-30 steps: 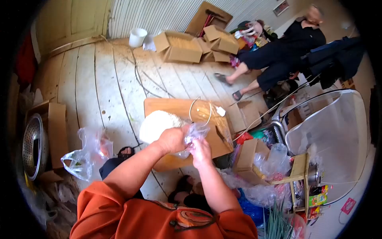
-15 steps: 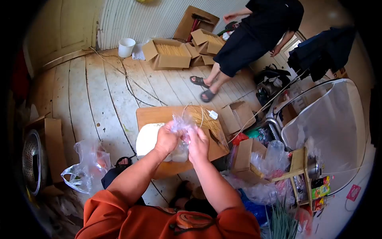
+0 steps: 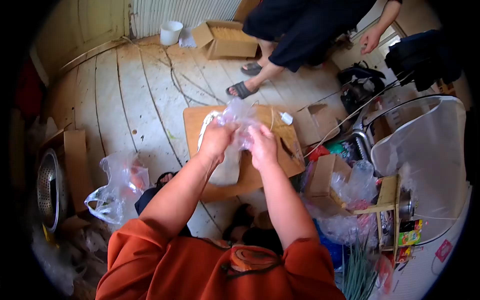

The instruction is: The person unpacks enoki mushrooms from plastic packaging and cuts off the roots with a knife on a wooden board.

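Plastic bag blurred; white bundle partly hidden (behind left hand); bystander cut off at top.

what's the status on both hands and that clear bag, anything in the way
Left hand and right hand gripping clear plastic bag. Bag above wooden tabletop. White bundle beneath, partly hidden by left hand. No obstruction seen.
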### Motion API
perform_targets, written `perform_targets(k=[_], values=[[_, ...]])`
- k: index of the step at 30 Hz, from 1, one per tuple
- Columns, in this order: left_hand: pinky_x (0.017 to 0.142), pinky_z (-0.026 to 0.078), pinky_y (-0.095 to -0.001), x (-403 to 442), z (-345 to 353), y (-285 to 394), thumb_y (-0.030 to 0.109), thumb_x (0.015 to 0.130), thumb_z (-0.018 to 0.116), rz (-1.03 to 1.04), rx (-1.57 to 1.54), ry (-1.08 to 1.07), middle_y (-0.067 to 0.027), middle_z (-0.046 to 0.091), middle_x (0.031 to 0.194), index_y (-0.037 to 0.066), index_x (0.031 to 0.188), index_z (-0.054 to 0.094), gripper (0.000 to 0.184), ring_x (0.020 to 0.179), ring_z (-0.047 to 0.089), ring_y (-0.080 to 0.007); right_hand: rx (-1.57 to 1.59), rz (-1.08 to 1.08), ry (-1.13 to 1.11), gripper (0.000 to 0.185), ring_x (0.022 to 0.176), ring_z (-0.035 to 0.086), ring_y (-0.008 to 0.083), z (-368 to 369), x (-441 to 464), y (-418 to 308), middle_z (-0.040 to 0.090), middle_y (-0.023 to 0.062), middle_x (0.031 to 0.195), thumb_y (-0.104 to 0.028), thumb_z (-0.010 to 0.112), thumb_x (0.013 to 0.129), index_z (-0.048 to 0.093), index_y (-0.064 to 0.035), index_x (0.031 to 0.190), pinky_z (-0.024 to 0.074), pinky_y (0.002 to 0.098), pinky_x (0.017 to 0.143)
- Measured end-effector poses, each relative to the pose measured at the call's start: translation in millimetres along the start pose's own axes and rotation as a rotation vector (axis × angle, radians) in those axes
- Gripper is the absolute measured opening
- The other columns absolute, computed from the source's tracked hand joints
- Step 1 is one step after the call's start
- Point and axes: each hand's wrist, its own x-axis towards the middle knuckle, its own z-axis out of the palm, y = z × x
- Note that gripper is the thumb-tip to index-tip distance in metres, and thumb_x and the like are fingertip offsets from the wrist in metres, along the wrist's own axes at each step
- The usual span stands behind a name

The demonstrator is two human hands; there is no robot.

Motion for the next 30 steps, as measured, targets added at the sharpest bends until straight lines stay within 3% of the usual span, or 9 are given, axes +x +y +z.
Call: perform_targets(k=[11,13,17,19,22,25,27,28,30], values=[[0.074,0.051,-0.035,-30.3,-19.1,4.4,0.01,0.081,0.06,-0.037,-0.179,-0.056,-0.0104,0.063,0.09,0.004,0.093,0.057,0.014,0.084,0.062,-0.0203,0.074,0.158,-0.097,0.049,0.089,0.064,0.0219,-23.8,-15.1,-5.6,0.064,0.0085,0.102,-0.005,0.061,0.085,0.045,-0.0087,0.132,0.0542,0.0401,0.072],[0.077,0.052,-0.0366,-31.6,-27.1,10.4,0.009,0.082,0.059,-0.023,-0.178,-0.047,-0.0109,0.063,0.088,0.005,0.091,0.056,0.01,0.083,0.062,-0.0218,0.142,0.142,-0.057,0.053,0.084,0.064,0.0235,-36.3,-16.2,-16.6,0.064,0.0122,0.099,0.001,0.058,0.083,0.04,-0.004,0.133,0.0534,0.0401,0.073],[0.079,0.054,-0.0369,-15.5,-70.1,21.1,0.009,0.086,0.058,0.056,-0.738,0.042,-0.0099,0.064,0.084,0.003,0.091,0.057,0.007,0.077,0.063,-0.0228,0.462,-0.003,-0.019,0.049,0.083,0.063,0.023,-82.4,2.2,-9.1,0.064,0.0102,0.093,0.005,0.057,0.08,0.044,-0.003,0.128,0.0523,0.0374,0.075],[0.079,0.054,-0.0379,-9.1,-82.7,33.7,0.011,0.088,0.057,0.072,-0.748,0.239,-0.0105,0.065,0.085,0.003,0.09,0.057,0.009,0.078,0.063,-0.023,0.495,0.009,0.073,0.045,0.082,0.063,0.0236,-99.4,-2.1,-6.3,0.063,0.0085,0.09,0.005,0.055,0.081,0.048,-0.004,0.125,0.0528,0.0396,0.079],[0.076,0.053,-0.0346,-10.5,-88.1,41.2,0.012,0.088,0.056,0.041,-0.742,0.277,-0.0073,0.063,0.078,0.003,0.085,0.057,0.01,0.071,0.061,-0.0202,0.567,-0.02,0.22,0.016,0.089,0.066,0.0224,-108.9,-17.9,4.6,0.066,0.0087,0.095,0.001,0.053,0.088,0.059,-0.005,0.101,0.0529,0.0405,0.086],[0.064,0.048,-0.0316,-5.1,-99.1,37.0,0.01,0.088,0.056,-0.039,-0.754,0.245,-0.0031,0.054,0.069,0.002,0.085,0.055,0.009,0.058,0.05,-0.017,0.781,0.006,0.112,0.03,0.081,0.063,0.0208,-124.1,-17.5,25.1,0.064,0.0062,0.089,-0.002,0.049,0.09,0.058,-0.0102,0.117,0.0526,0.0443,0.088],[0.061,0.046,-0.0312,8.6,-136.2,23.4,0.009,0.086,0.055,-0.078,-0.796,0.042,-0.0017,0.051,0.068,0.003,0.085,0.054,0.006,0.057,0.047,-0.0154,0.77,0.03,0.16,0.028,0.072,0.058,0.0156,-118.8,-25.3,30.7,0.06,0.0028,0.08,-0.012,0.046,0.094,0.057,-0.0103,0.119,0.0524,0.0358,0.075],[0.059,0.044,-0.0307,7.7,-141.2,24.6,0.007,0.085,0.054,-0.112,-0.835,-0.163,-0.0003,0.049,0.068,0.004,0.085,0.053,0.003,0.055,0.044,-0.0137,0.754,0.042,0.021,0.028,0.066,0.053,0.0131,-117.9,-28.9,33.2,0.055,0.0007,0.074,-0.017,0.045,0.095,0.057,-0.0104,0.119,0.0473,0.0315,0.068],[0.058,0.043,-0.0299,0.7,-137.1,39.9,0.007,0.083,0.055,-0.122,-0.602,-0.119,0.001,0.048,0.068,0.006,0.085,0.054,0.003,0.054,0.042,-0.0128,0.648,0.075,-0.034,0.031,0.053,0.036,0.0081,-105.8,-33.2,32.8,0.04,-0.0043,0.062,-0.028,0.045,0.097,0.058,-0.0123,0.12,0.0298,0.0241,0.052]])
